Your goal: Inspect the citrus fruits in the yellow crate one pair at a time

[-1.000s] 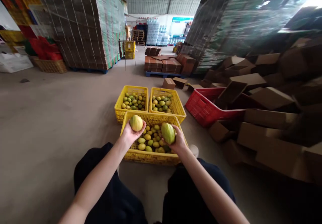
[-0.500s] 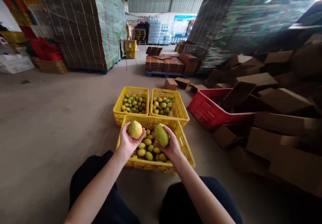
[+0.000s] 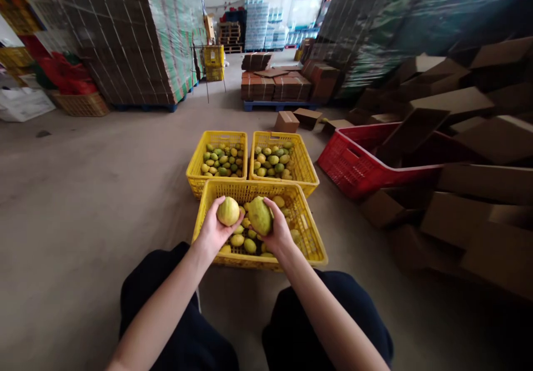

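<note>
My left hand is closed round a pale yellow papaya, with the fingers under it and the thumb at its side. A larger, greener papaya with ridged skin is gripped in my right hand, slightly tilted. Both fruits are held side by side, a small gap apart, above the near yellow crate. Inside that crate lie several yellow-green fruits, partly hidden by my hands and forearms.
Two more yellow crates, left and right, hold similar fruit just beyond the near one. At right, a red crate stands among piled cardboard boxes. Bundled flat cardboard sits on a blue pallet farther back.
My right hand has moved left with its papaya, closer to the left one, and that fruit has turned. The view has tipped downward a little. Both hands keep their hold.
</note>
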Motion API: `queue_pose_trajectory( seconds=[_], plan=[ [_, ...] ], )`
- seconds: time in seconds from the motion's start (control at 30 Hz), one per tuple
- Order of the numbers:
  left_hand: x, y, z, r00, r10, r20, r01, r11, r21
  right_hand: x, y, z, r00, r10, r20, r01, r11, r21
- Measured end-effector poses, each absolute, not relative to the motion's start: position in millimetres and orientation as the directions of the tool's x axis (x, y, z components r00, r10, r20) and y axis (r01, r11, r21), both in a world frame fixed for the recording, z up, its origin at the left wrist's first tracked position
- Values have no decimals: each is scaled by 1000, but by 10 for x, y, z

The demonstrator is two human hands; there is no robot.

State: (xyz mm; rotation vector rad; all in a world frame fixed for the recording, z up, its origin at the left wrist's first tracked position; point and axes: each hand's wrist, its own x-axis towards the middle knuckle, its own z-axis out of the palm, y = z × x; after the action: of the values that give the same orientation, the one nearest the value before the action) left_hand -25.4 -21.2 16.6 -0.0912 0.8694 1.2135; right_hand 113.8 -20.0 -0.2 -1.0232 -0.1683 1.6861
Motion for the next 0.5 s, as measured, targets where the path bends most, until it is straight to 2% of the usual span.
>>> queue_pose_trajectory(
  seconds=[0.1,0.2,0.37,0.5],
  plan=[
    [-260,-211,202,66,794,-605,-850,362,383,1159,-201,45,1,848,-530,-723,-366,-586],
    [-242,-198,198,164,777,-608,-833,439,336,1191,-196,79,-26,828,-560,-722,-403,-563],
    [-160,-175,171,286,730,-621,-759,568,319,1249,-173,71,-166,758,-631,-747,-515,-421],
    [-155,-173,220,299,742,-600,-738,578,347,1280,-168,91,-208,798,-565,-797,-473,-375]
  ],
)
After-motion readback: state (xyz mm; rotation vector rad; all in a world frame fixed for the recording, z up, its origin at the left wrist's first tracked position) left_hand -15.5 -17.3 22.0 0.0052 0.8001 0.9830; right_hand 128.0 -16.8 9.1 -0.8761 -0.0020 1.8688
